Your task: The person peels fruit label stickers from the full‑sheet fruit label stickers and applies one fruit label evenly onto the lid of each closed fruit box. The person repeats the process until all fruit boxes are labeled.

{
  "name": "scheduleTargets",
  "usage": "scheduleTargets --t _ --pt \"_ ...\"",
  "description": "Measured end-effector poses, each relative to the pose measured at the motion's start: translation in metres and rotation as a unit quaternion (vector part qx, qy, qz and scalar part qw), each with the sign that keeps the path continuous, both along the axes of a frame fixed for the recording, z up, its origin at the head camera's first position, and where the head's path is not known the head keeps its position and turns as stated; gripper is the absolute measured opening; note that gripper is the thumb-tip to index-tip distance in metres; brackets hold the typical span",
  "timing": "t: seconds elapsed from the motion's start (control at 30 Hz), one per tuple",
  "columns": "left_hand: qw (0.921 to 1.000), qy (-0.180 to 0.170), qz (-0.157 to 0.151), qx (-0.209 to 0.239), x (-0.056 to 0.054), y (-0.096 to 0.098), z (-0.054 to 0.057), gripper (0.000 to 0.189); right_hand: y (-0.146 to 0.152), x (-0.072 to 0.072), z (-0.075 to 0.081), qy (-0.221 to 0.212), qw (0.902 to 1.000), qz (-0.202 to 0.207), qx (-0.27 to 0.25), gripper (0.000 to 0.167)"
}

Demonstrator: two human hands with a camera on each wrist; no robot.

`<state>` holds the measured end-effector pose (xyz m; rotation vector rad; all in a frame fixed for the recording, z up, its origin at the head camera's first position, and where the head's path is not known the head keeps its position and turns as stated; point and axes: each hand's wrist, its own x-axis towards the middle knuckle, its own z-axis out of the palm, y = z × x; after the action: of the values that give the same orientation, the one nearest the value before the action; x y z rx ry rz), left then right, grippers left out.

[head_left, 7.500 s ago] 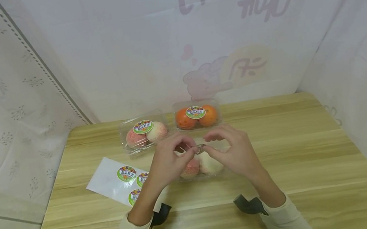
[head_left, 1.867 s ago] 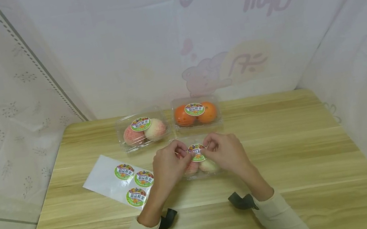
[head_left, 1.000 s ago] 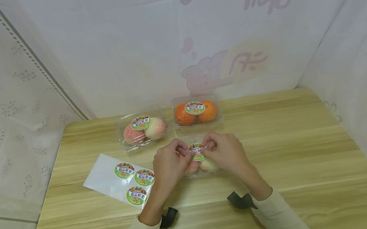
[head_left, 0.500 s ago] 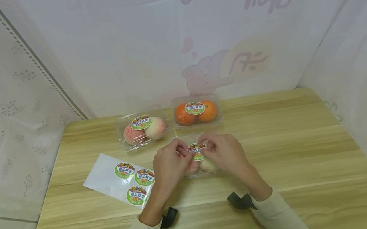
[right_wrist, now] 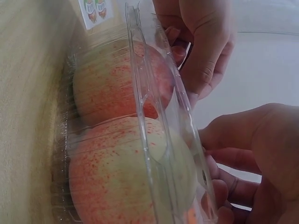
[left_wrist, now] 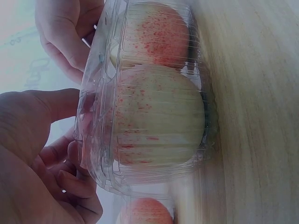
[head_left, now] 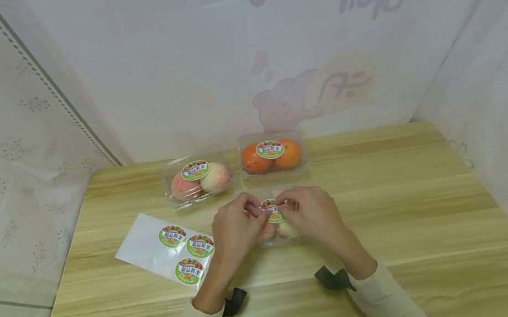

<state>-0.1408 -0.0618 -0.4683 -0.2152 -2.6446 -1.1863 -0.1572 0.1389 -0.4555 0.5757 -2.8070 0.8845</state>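
A clear plastic clamshell box (head_left: 275,242) with two peaches (left_wrist: 161,114) in it stands on the table before me. On its lid is a round, colourful fruit label sticker (head_left: 274,218). My left hand (head_left: 236,227) pinches the sticker's left edge with thumb and forefinger, against the lid. From the other side my right hand (head_left: 315,214) pinches the sticker's right edge, its fingertips partly covering it. Both wrist views show the thumbs touching the lid and the other fingers curled. The sticker's face is hidden from the wrist cameras.
Behind stand a labelled box of peaches (head_left: 198,184) and a labelled box of oranges (head_left: 271,156). A white sticker sheet (head_left: 145,247) with several round labels lies left, partly under my left forearm. A patterned curtain (head_left: 169,72) rises beyond the wooden table (head_left: 419,209).
Earlier the sticker was curled between both hands above the box; now it lies flat at the lid. Over the last second the right fingertips have shifted slightly left across its edge.
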Motion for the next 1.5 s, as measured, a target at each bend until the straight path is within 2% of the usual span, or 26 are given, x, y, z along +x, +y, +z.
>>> scheduleTargets --t 0.17,0.63,0.9,1.03,1.33,1.5 --pt "1.0 0.003 0.0 -0.003 0.0 0.0 0.0 0.017 0.001 0.0 0.001 0.004 1.0 0.003 0.004 0.009" --pt "0.9999 0.002 -0.004 -0.011 0.001 0.0 0.001 0.019 0.006 -0.002 0.003 -0.028 0.9995 -0.002 0.012 0.012" --pt "0.9999 0.004 -0.002 -0.016 0.002 -0.001 0.002 0.02 0.008 -0.003 0.003 -0.028 0.9994 0.001 0.018 0.012" --pt "0.9997 0.011 -0.004 -0.019 0.002 -0.001 0.002 0.02 0.007 -0.003 0.003 -0.015 0.9997 0.012 0.017 0.016" --pt "0.9993 0.029 -0.008 -0.023 0.002 -0.002 0.003 0.021 -0.005 0.001 0.0 0.052 0.9963 0.053 0.042 0.033" --pt "0.9993 0.03 -0.009 -0.018 0.002 -0.003 0.004 0.017 -0.01 0.003 -0.003 0.064 0.9955 0.064 0.029 0.041"
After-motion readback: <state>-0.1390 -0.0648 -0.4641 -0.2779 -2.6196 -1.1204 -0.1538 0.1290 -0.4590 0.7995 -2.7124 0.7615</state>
